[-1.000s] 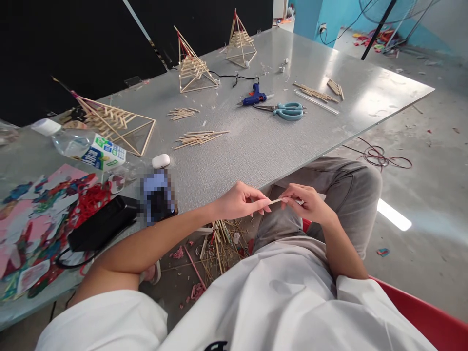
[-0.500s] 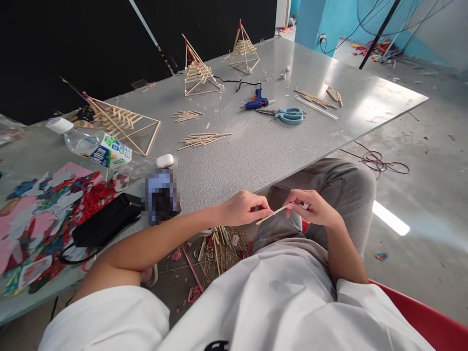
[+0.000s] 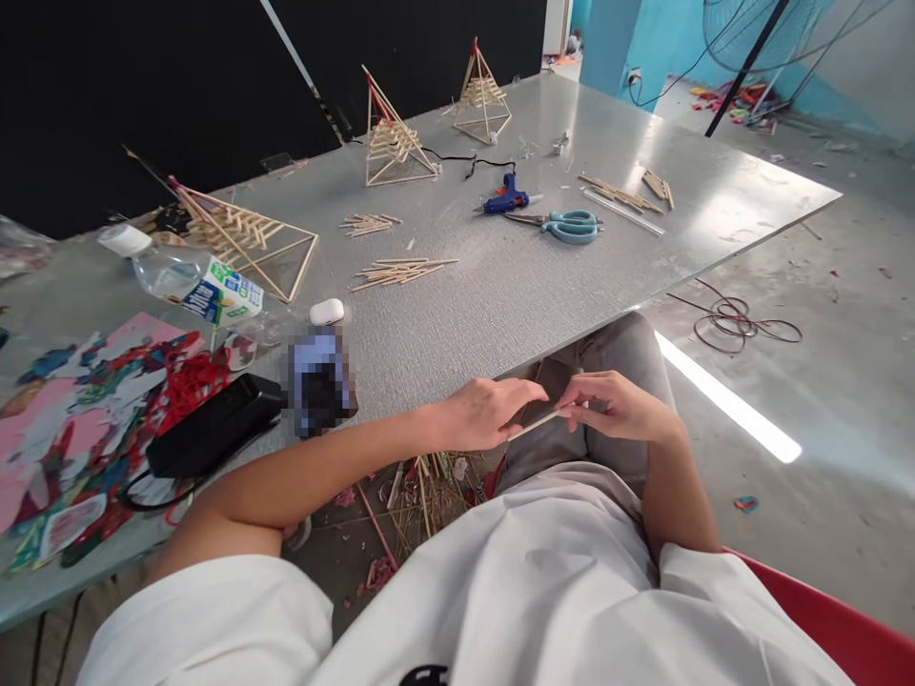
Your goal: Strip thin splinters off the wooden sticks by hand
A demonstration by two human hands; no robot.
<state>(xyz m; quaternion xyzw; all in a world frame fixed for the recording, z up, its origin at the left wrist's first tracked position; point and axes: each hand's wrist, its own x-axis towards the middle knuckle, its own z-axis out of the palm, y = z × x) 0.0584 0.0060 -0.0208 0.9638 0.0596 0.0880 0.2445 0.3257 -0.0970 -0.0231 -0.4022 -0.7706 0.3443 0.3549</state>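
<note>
Left hand and right hand sit just off the near edge of the grey textured worktop, over the lap. Both pinch a thin pale wooden stick, one at each end. Loose stick bundle at 11 o'clock; bare worktop at 12.

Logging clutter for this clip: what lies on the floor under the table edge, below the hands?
Under the table, a heap of sticks and pink scraps shows. The left hand, forearm and white shirt cover the rest.
</note>
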